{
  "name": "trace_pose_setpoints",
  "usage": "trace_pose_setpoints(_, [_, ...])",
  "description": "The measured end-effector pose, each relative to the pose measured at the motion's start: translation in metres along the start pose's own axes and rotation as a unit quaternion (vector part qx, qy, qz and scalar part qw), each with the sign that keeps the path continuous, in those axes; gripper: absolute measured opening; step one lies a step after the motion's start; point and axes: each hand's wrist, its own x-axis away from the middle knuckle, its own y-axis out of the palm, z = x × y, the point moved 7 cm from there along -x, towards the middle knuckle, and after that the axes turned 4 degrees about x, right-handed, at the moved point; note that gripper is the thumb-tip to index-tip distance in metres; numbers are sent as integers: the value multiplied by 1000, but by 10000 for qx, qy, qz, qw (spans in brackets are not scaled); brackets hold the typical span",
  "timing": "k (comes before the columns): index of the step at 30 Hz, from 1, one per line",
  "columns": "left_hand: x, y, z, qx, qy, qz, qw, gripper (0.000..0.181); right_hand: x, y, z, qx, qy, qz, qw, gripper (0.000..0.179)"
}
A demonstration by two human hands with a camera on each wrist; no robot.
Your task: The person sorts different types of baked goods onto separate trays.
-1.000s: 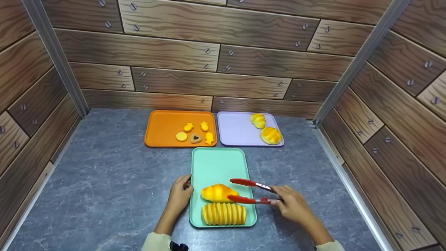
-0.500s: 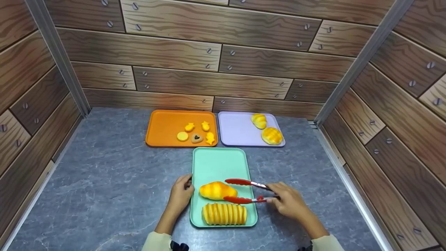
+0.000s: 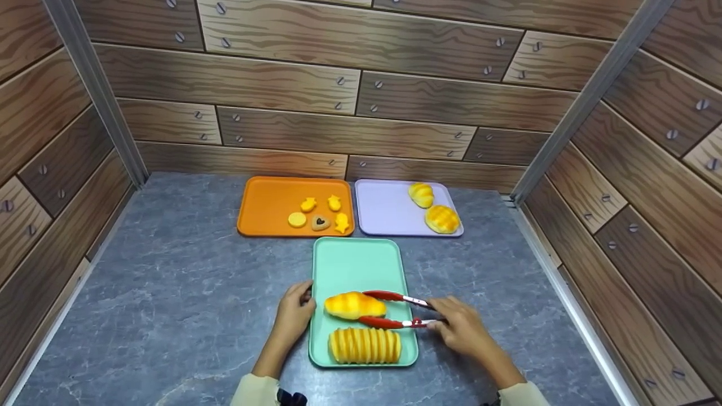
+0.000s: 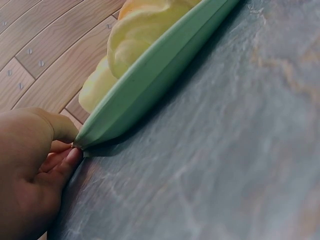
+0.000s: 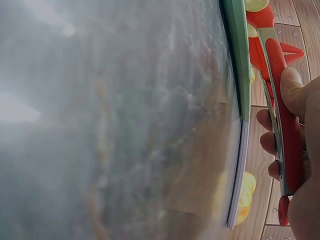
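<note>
A mint-green tray carries an oval golden bread and, nearer me, a ridged bread roll. My left hand pinches the tray's left rim between thumb and fingers, seen closely in the left wrist view, where the tray wall slants upward. In my right hand I grip red-tipped tongs. Their spread tips lie on either side of the oval bread's right end. The right wrist view shows the tongs' red handle under my thumb, with fingers curled round it.
Behind the green tray, an orange tray holds several small biscuits, one heart-shaped cookie among them. Beside it a lilac tray bears a small croissant-like bread and a round bun. Wood-patterned walls enclose the grey table.
The tongs have shifted left, so their tips now flank the oval bread. That bread has moved slightly up the tray, while the left hand keeps its place at the rim.
</note>
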Motion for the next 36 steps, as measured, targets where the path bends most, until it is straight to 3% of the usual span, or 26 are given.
trace_pose_setpoints(12, [0,-2,0,1,113,92,9999,45,7,-1,0,-243,48,178,9995,47])
trace_pose_setpoints(19, [0,-1,1,-61,162,80,9998,44,12,-2,4,-472,425,324,9975,48])
trace_pose_setpoints(24, [0,-1,1,-59,105,116,9999,44,13,-6,7,-544,649,656,9942,49])
trace_pose_setpoints(36, [2,-1,2,-34,182,63,9998,44,9,-14,18,-373,1185,1056,9866,47])
